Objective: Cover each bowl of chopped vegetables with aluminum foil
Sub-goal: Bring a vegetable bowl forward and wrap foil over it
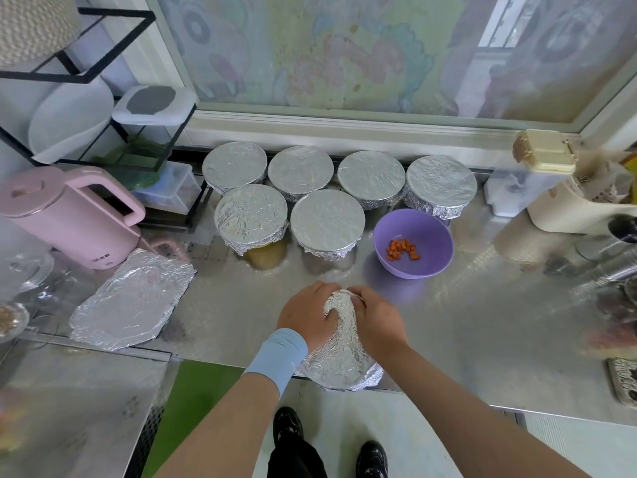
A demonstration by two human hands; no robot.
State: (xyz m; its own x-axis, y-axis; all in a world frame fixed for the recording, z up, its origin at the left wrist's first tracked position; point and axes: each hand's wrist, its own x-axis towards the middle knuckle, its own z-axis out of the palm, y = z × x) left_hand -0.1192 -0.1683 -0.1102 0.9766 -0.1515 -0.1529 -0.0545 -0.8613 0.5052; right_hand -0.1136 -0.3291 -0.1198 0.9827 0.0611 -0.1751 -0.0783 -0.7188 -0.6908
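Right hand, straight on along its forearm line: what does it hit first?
The left hand. The right hand points forward and to the left over the foil-covered bowl that both hold, and their fingertips look nearly touching at its far rim. Depth is hard to judge.

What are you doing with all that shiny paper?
A person is covering bowls with foil. The left hand and the right hand grip the foil-wrapped bowl at the near edge of the counter. Six covered bowls stand behind it. The purple bowl of orange pieces is still open, and a foil sheet lies beside the pink kettle.
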